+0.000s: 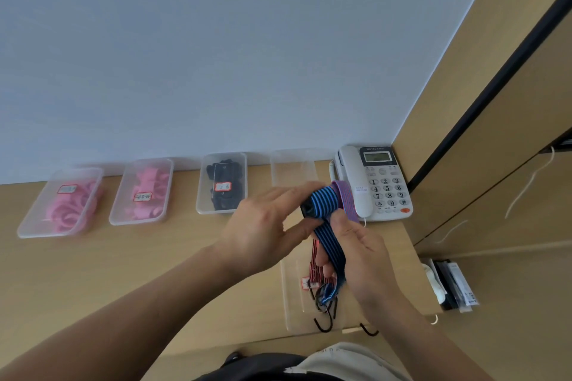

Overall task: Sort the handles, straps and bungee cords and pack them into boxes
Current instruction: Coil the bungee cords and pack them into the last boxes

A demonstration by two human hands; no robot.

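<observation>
Along the back of a light wooden desk (pixel 139 263), under a pale blue-grey wall (pixel 216 56), four clear plastic boxes stand in a row. The leftmost box (pixel 29 227) holds pink rings (pixel 66 210), the second box (pixel 119 213) pink pieces (pixel 148 182), the third box (pixel 202 207) black pieces (pixel 224 173), and the fourth box (pixel 292 167) stands next to a white desk telephone (pixel 376 184). The telephone sits in the corner beside a tan wooden cabinet (pixel 495 102).

Near the desk's front edge lies a fifth clear box (pixel 291 303) with red-and-black striped cords (pixel 314 269) in it. Above it, both hands hold a folded blue-and-black striped flat bungee cord (pixel 328 235). Its long axis runs from the fold near the telephone down toward the person, with black wire hooks (pixel 325 323) hanging at the near end. A purple striped cord (pixel 346 199) lies against its far end.

The left hand (pixel 263 226), forearm reaching in from the lower left, curls its fingers over the fold, thumb pinching beneath. The right hand (pixel 362 254), palm turned leftward, wraps its fingers round the cord's lower run.
</observation>
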